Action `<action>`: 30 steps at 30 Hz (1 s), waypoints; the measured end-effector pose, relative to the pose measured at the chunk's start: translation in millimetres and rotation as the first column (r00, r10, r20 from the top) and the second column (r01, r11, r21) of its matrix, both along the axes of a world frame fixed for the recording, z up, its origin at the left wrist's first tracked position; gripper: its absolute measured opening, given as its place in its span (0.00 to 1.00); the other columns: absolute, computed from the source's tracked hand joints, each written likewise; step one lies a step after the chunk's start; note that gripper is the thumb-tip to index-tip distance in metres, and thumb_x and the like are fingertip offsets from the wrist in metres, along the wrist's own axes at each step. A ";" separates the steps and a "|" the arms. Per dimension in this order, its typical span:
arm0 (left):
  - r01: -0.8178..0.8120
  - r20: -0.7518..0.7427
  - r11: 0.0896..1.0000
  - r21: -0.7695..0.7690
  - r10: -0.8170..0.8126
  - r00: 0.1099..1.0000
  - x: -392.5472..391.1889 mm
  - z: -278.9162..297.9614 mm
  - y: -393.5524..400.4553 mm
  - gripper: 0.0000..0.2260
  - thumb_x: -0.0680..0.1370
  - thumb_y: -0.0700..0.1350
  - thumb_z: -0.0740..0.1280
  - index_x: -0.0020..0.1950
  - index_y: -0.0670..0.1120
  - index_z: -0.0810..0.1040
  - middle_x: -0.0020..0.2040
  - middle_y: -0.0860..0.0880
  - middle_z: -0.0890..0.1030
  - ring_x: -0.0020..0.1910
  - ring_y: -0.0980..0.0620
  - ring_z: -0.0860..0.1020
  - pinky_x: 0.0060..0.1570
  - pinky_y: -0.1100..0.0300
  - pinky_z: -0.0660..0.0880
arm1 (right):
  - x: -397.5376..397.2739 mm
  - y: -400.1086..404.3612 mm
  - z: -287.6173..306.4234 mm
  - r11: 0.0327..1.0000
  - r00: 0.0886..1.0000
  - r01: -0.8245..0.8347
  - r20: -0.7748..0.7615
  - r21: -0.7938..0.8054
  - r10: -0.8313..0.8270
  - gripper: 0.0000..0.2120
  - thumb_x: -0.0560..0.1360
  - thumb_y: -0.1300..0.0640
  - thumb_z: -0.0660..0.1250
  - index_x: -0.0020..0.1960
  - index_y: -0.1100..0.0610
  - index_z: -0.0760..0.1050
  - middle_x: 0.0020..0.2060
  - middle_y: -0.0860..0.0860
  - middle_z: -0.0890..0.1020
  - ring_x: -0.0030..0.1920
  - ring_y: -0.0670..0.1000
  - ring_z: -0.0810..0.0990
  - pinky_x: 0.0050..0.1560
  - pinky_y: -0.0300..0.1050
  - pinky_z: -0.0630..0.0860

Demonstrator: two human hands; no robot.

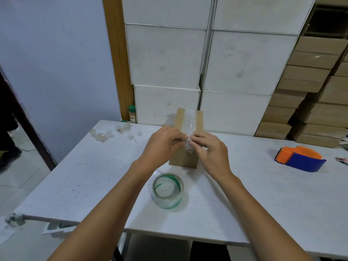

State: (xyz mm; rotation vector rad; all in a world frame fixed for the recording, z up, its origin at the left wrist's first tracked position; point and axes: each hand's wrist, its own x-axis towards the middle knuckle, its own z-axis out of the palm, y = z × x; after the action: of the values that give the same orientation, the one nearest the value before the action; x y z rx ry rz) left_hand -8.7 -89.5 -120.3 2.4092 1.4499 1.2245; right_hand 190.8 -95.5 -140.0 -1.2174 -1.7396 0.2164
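A small brown cardboard box lies on the white table, its long side running away from me. A strip of clear tape runs along its top seam. My left hand and my right hand meet over the near part of the box. Both pinch a crumpled, lifted piece of the clear tape between fingertips and thumb. A roll of clear tape with green print stands on the table just in front of the box, between my forearms.
An orange and blue tape dispenser sits at the right. Several crumpled tape scraps lie at the far left of the table. White cartons and brown boxes are stacked behind. A spice jar stands by the wall.
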 end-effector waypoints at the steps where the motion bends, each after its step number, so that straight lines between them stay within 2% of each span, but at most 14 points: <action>1: 0.004 0.000 1.000 0.007 -0.004 1.000 -0.2 -0.4 0.6 0.08 0.76 0.42 0.78 0.55 0.49 0.89 0.48 0.52 0.88 0.52 0.49 0.82 0.53 0.50 0.81 | 0.4 0.8 -1.6 1.000 1.000 0.000 -0.006 0.008 0.000 0.09 0.77 0.57 0.78 0.57 0.53 0.90 0.57 0.48 0.89 0.62 0.52 0.84 0.64 0.54 0.80; 6: 0.021 0.020 0.998 -0.051 -0.020 1.000 -7.6 2.1 4.2 0.11 0.77 0.46 0.78 0.59 0.52 0.89 0.54 0.54 0.89 0.55 0.53 0.83 0.58 0.54 0.80 | 2.1 2.2 -10.0 0.999 0.997 -0.019 -0.071 -0.047 0.016 0.13 0.78 0.52 0.77 0.62 0.51 0.88 0.62 0.47 0.88 0.69 0.51 0.82 0.69 0.58 0.79; 10: 0.027 0.049 0.996 -0.088 -0.023 0.999 -12.8 5.9 5.1 0.15 0.76 0.48 0.79 0.63 0.52 0.88 0.61 0.55 0.88 0.57 0.56 0.86 0.62 0.55 0.81 | 4.8 3.1 -8.8 0.994 0.994 -0.053 -0.103 -0.100 0.042 0.18 0.78 0.49 0.77 0.66 0.51 0.85 0.63 0.45 0.87 0.66 0.51 0.84 0.67 0.57 0.81; 15: 0.024 0.068 0.996 -0.086 -0.018 0.998 -11.4 2.8 4.4 0.12 0.77 0.48 0.78 0.60 0.51 0.89 0.59 0.54 0.89 0.56 0.56 0.86 0.61 0.57 0.81 | 6.1 5.7 -5.4 0.996 0.997 -0.025 -0.069 -0.085 0.019 0.10 0.79 0.54 0.76 0.61 0.50 0.88 0.63 0.47 0.88 0.71 0.51 0.82 0.72 0.57 0.77; 21: 0.027 0.062 0.995 -0.092 -0.021 0.998 -9.6 5.0 6.7 0.10 0.78 0.46 0.78 0.59 0.50 0.89 0.56 0.53 0.89 0.53 0.55 0.85 0.60 0.58 0.81 | 5.1 5.2 -0.5 0.999 0.999 0.012 -0.046 -0.048 -0.014 0.08 0.78 0.55 0.77 0.57 0.52 0.90 0.58 0.48 0.90 0.66 0.50 0.84 0.69 0.55 0.79; 24: 0.027 0.055 0.996 -0.084 -0.022 0.998 -11.0 3.6 7.8 0.11 0.77 0.47 0.78 0.59 0.51 0.89 0.56 0.54 0.89 0.53 0.55 0.85 0.59 0.57 0.81 | 4.1 2.9 -3.2 0.999 0.996 0.002 -0.086 -0.044 -0.005 0.08 0.78 0.55 0.77 0.57 0.51 0.90 0.58 0.46 0.90 0.65 0.48 0.85 0.66 0.57 0.81; 27: 0.044 0.029 0.997 -0.058 -0.042 0.999 -11.5 -0.3 7.1 0.14 0.77 0.48 0.78 0.62 0.53 0.88 0.58 0.55 0.88 0.56 0.56 0.82 0.59 0.60 0.79 | 4.0 -0.5 -6.5 0.999 0.995 -0.013 -0.104 -0.041 0.009 0.09 0.79 0.53 0.77 0.58 0.51 0.89 0.59 0.44 0.89 0.64 0.46 0.85 0.63 0.55 0.83; 30: 0.043 0.024 0.999 -0.030 -0.042 0.999 -10.3 -3.6 8.0 0.12 0.78 0.47 0.77 0.62 0.52 0.88 0.60 0.55 0.88 0.61 0.55 0.81 0.61 0.60 0.77 | 3.2 -1.3 -6.0 1.000 0.995 -0.005 -0.095 -0.026 0.002 0.10 0.78 0.53 0.78 0.59 0.51 0.89 0.59 0.45 0.89 0.64 0.44 0.84 0.63 0.55 0.83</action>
State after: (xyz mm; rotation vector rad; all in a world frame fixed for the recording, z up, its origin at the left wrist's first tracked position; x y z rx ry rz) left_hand -19.0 -81.5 -123.9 2.3848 1.3934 1.2091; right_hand 194.0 -96.8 -146.1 -1.2039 -1.6613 0.2952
